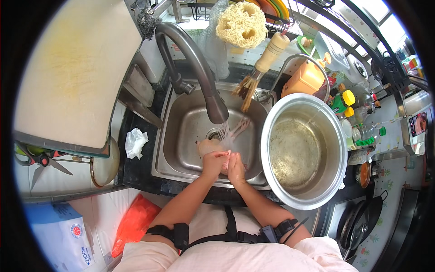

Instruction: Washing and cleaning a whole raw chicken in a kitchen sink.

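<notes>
A pale piece of raw poultry lies in the stainless steel sink near the drain, with what look like pinkish feet on the far side. Water sprays from the dark metal faucet down towards my hands. My left hand and my right hand are close together at the sink's near side, with pinkish raw meat between them. Both hands have hold of this meat, and they partly hide it. Whether it joins the paler piece cannot be told.
A large aluminium pot with water stands right of the sink, a thin spout running into it. A wooden-handled brush and a loofah hang beyond. Crumpled white paper lies left; a cutting board stands farther left, above scissors.
</notes>
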{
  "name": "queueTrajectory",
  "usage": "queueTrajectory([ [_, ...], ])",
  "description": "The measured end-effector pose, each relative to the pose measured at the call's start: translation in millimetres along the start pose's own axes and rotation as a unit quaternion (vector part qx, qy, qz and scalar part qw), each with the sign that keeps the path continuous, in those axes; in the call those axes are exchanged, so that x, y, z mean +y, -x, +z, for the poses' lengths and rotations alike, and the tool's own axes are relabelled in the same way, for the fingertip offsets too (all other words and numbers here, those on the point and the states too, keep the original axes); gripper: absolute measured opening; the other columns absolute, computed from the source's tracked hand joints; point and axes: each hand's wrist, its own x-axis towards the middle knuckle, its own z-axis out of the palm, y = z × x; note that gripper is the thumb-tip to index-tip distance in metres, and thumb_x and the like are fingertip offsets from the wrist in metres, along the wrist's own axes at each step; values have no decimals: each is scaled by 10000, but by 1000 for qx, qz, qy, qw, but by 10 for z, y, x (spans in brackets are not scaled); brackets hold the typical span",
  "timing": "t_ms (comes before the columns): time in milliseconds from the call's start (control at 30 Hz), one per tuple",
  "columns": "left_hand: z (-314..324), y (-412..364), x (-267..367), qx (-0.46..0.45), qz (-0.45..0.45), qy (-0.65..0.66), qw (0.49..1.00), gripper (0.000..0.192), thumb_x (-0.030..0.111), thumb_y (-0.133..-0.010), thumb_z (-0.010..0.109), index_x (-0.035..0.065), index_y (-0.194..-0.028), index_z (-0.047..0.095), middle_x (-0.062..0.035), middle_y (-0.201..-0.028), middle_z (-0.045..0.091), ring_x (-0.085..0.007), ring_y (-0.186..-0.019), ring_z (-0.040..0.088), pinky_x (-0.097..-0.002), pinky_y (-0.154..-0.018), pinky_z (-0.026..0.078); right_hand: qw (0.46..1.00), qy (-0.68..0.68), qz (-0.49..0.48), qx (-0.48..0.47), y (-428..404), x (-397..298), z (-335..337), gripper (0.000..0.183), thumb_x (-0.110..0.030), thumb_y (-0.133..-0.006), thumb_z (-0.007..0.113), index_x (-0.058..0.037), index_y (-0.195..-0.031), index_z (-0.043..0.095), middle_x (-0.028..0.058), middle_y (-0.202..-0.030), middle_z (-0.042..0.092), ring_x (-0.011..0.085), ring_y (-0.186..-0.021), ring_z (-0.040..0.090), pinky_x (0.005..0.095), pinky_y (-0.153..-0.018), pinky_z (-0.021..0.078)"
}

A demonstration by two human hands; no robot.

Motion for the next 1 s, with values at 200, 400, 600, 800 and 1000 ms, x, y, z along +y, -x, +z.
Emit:
queueTrajectory([
  [200, 40, 29, -93, 49, 47, -32, 997, 130, 32, -710, 630, -33, -821, 649, -64, -735, 632, -102, -613, 555, -233, -539, 444, 999, 32, -3, -3, 16, 7, 4, 273, -294, -927, 333, -42, -880, 428, 210, -691, 555, 398, -656, 552, 438, -573, 419],
  [400, -85, -77, -220, 117, 87, -236, 961, 138, 94, -764, 601, -41, -785, 625, -38, -700, 605, -98, -553, 536, -234, -493, 428, 998, 60, -14, -25, 7, 49, 43, 317, -328, -925, 308, -47, -882, 448, 217, -700, 565, 423, -675, 550, 466, -580, 417],
  [600, 12, -125, 9, 82, -166, 138, 973, 102, 158, -780, 591, 57, -795, 594, -2, -728, 585, -93, -591, 537, -234, -490, 415, 999, -10, -4, -35, -75, 213, 15, 329, -269, -928, 332, -5, -818, 494, 147, -723, 529, 217, -687, 515, 340, -665, 413],
  [800, -266, -283, 416, -43, -230, -18, 972, 187, 181, -759, 620, 92, -920, 585, 12, -755, 568, -70, -657, 519, -206, -506, 400, 998, -60, 27, 2, -50, 118, -16, 318, -252, -935, 336, -6, -805, 491, 92, -706, 504, 159, -669, 461, 303, -651, 403],
  [1000, -139, -161, 485, -127, -156, -161, 966, 234, 171, -711, 674, 93, -919, 602, 17, -777, 566, -58, -645, 501, -199, -518, 408, 996, -78, 28, -25, -48, 141, -31, 278, -266, -945, 330, -32, -893, 471, 73, -729, 503, 136, -691, 466, 278, -646, 400],
])
